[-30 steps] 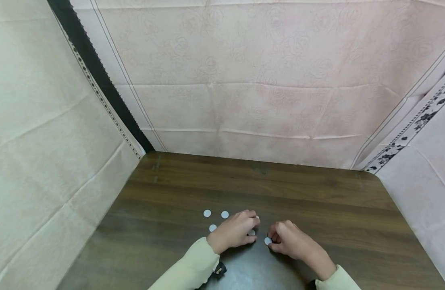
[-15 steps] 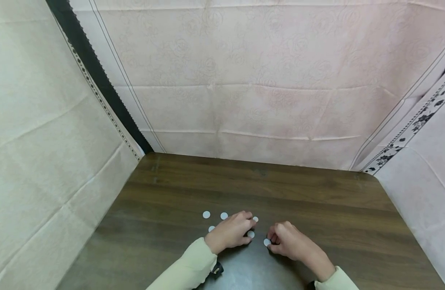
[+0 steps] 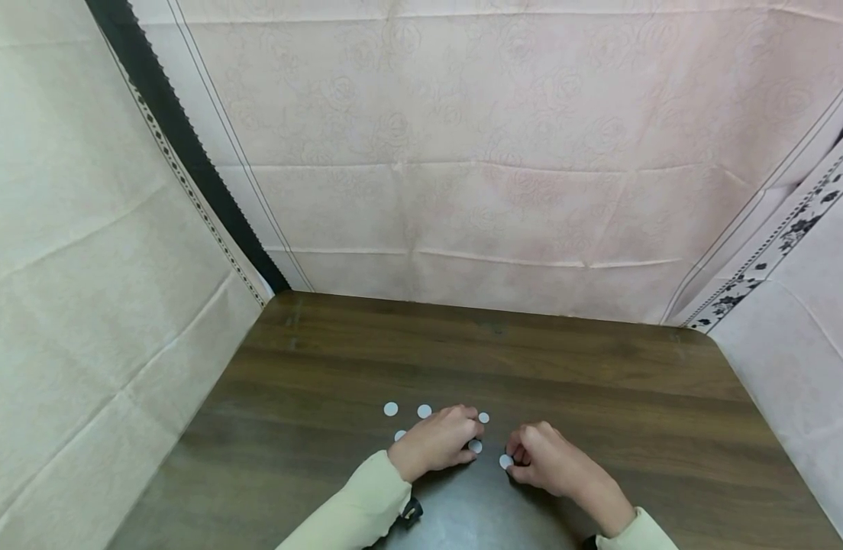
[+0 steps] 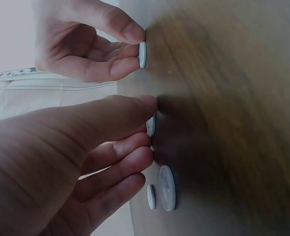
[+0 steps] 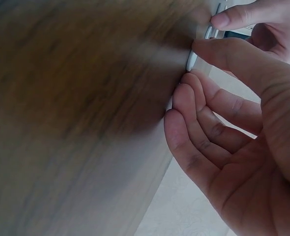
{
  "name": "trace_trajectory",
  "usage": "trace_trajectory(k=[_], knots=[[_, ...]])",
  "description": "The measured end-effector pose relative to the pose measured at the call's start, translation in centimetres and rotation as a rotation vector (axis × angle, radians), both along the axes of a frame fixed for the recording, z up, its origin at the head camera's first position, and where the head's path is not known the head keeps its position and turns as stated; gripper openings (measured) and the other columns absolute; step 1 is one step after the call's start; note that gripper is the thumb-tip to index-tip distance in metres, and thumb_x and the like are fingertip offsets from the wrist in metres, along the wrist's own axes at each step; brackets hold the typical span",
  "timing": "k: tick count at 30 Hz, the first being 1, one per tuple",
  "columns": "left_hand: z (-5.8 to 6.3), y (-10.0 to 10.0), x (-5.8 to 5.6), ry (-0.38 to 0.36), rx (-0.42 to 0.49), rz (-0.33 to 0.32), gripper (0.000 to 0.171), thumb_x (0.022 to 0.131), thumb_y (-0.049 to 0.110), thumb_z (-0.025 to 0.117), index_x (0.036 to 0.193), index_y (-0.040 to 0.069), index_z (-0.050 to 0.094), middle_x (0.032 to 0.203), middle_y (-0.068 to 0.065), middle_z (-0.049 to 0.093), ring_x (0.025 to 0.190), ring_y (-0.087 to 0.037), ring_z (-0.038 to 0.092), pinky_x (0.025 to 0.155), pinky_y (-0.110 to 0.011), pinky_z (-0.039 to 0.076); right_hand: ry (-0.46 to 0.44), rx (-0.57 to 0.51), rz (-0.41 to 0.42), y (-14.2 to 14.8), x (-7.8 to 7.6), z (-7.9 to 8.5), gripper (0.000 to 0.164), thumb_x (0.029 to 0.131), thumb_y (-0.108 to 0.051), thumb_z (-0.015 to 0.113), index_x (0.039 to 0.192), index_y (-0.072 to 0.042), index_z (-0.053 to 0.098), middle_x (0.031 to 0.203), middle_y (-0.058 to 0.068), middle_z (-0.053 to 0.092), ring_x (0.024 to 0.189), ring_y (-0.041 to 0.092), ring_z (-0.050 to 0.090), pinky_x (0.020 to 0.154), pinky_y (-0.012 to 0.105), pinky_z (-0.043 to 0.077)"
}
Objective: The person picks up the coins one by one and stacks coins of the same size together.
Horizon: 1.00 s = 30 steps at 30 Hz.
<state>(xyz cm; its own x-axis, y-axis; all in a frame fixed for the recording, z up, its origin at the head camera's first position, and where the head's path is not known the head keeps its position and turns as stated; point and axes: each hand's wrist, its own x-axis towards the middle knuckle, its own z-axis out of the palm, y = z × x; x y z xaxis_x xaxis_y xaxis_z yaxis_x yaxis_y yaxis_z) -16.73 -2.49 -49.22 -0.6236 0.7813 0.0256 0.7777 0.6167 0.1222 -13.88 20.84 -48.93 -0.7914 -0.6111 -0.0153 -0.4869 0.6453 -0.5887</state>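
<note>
Six white discs (image 3: 391,409) show on one table (image 3: 531,359).

Wht discs (image 3: 390,409), brn wood-grain tbl (image 3: 566,367), 2 pale-grn sleeves (image 3: 358,500).

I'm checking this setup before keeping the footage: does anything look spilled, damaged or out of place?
Nothing looks spilled or broken. The white discs in view seem to lie flat on the wood-grain table; only the backdrop cloth shows creases.

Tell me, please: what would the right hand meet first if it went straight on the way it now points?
Beyond its own disc, the right hand would probably meet the left hand or that hand's disc. Depth is hard to judge here, so I cannot say which comes first.
</note>
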Motion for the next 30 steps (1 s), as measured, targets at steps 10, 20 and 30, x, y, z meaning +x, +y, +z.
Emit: trace_trajectory(k=[10,20,30], knots=[[0.09,0.03,0.14,0.043,0.028,-0.008,0.005,0.093,0.024,0.083,0.091,0.021,0.079,0.088,0.01,0.066,0.082,-0.002,0.062,0.073,-0.014,0.051,0.021,-0.004,0.001,0.04,-0.05,-0.09,0.009,0.085,-0.003,0.083,0.086,-0.004,0.074,0.082,-0.001,0.07,0.072,-0.002,0.062,0.063,0.02,0.055],[0.39,0.12,-0.28,0.033,0.015,-0.038,0.009,0.094,0.02,0.08,0.085,0.021,0.079,0.083,0.009,0.065,0.078,-0.003,0.062,0.065,-0.013,0.048,0.034,-0.01,0.006,-0.03,0.1,-0.19,0.009,0.085,-0.004,0.084,0.087,-0.004,0.074,0.083,-0.001,0.071,0.072,-0.001,0.064,0.063,0.02,0.055],[0.59,0.16,-0.39,-0.002,0.004,-0.054,0.016,0.095,0.018,0.078,0.08,0.019,0.076,0.081,0.007,0.062,0.068,0.0,0.051,0.059,-0.011,0.041,0.016,-0.002,0.008,-0.06,0.04,-0.07,0.008,0.085,-0.003,0.083,0.087,-0.004,0.074,0.083,0.0,0.072,0.073,-0.001,0.064,0.063,0.02,0.055]])
